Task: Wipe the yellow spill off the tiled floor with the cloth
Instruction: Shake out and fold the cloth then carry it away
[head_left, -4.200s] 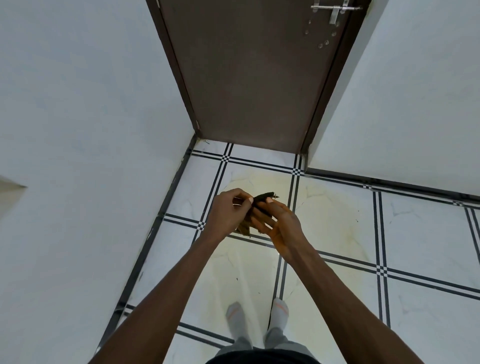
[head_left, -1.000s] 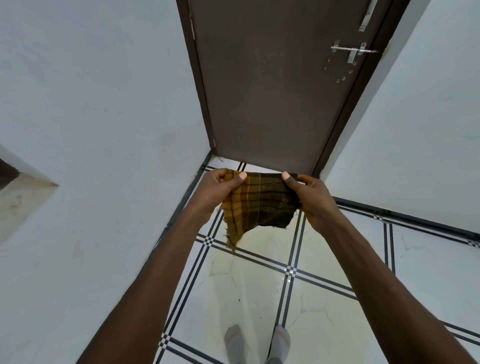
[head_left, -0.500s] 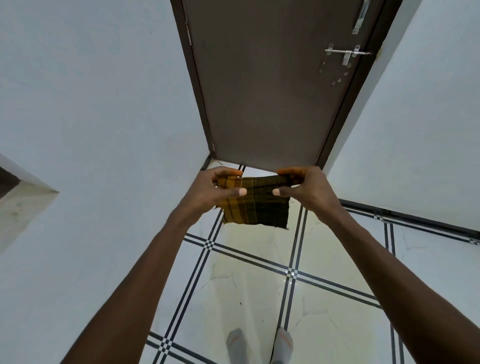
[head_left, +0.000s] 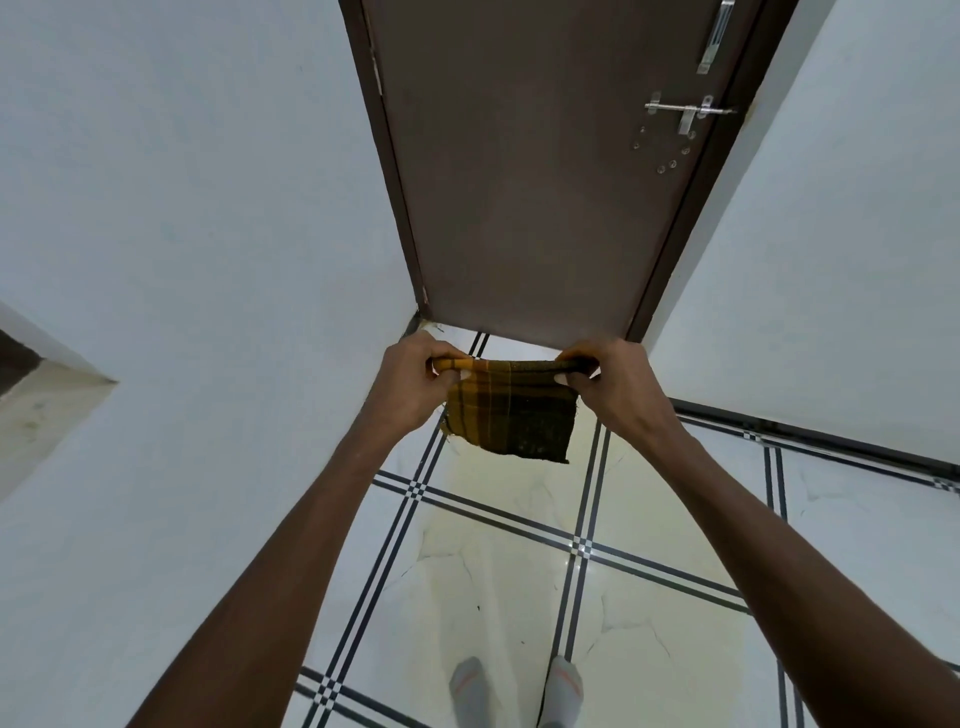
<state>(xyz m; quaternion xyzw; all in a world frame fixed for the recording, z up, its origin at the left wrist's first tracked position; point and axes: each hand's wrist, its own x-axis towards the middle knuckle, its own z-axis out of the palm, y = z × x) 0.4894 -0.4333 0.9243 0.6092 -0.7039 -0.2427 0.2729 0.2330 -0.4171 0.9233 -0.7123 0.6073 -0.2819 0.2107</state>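
cloth (head_left: 511, 410) now folded smaller, left hand (head_left: 413, 384), right hand (head_left: 615, 387) pinching top

White tiled floor (head_left: 857, 519) with dark grid lines, yellow spill (head_left: 519, 525), two grey-socked feet (head_left: 470, 683)

No lettering, label, brand mark or number can be read anywhere in the head camera's view of the doorway.

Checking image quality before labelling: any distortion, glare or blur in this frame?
Head view: wide-angle lens splays the walls and door outward; small glare glints on the floor; cloth and both hands look sharp, lighting soft and even.
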